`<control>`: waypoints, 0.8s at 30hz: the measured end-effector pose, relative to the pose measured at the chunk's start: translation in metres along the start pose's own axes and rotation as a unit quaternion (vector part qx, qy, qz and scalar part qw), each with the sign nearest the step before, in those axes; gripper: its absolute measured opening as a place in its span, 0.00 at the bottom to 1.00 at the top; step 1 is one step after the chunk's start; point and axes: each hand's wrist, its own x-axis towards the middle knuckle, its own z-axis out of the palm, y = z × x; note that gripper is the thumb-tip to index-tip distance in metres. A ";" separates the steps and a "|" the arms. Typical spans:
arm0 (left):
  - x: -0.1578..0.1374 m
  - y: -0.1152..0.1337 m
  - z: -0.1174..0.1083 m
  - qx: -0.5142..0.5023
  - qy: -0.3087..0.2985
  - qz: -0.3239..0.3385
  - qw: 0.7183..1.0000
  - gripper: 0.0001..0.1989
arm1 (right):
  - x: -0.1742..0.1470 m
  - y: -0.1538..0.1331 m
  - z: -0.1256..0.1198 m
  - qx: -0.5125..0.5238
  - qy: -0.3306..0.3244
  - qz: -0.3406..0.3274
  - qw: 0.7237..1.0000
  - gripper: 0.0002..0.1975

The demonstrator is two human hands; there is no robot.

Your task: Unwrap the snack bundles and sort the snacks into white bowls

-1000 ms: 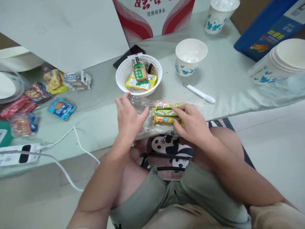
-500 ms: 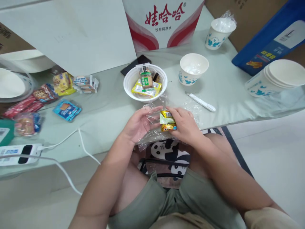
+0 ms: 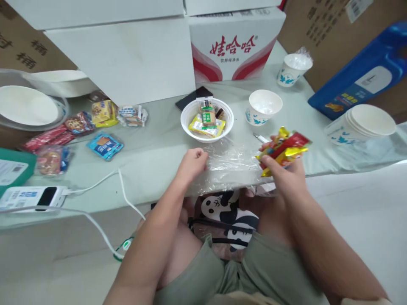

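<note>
My right hand [image 3: 290, 174] grips several snack packets [image 3: 284, 150] with shiny yellow and red wrappers above the table's front edge. Behind them a white craft knife [image 3: 260, 137] is mostly hidden. My left hand [image 3: 193, 163] is closed at the left edge of a crumpled sheet of clear plastic film [image 3: 232, 161], with its fingers curled onto the film. Just beyond the film stands a white bowl [image 3: 186, 126] with several wrapped snacks inside, among them a green-labelled biscuit packet [image 3: 208, 115] lying over a yellow packet [image 3: 197, 128].
Loose snack packs, including a blue one [image 3: 105, 145], lie left of the bowl. A paper cup [image 3: 254, 116] with film inside and stacked cups [image 3: 345, 129] stand on the right. White cartons [image 3: 133, 63] line the back. A power strip [image 3: 34, 198] and its cables occupy the front left.
My right hand has moved right with the packets, away from my left hand. My left hand has gone from spread fingers to closed. The film now lies flatter on the table.
</note>
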 end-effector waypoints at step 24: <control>-0.003 -0.008 -0.026 -0.008 -0.043 0.081 0.996 0.15 | 0.039 0.005 0.012 -0.201 -0.031 -0.173 0.964 0.20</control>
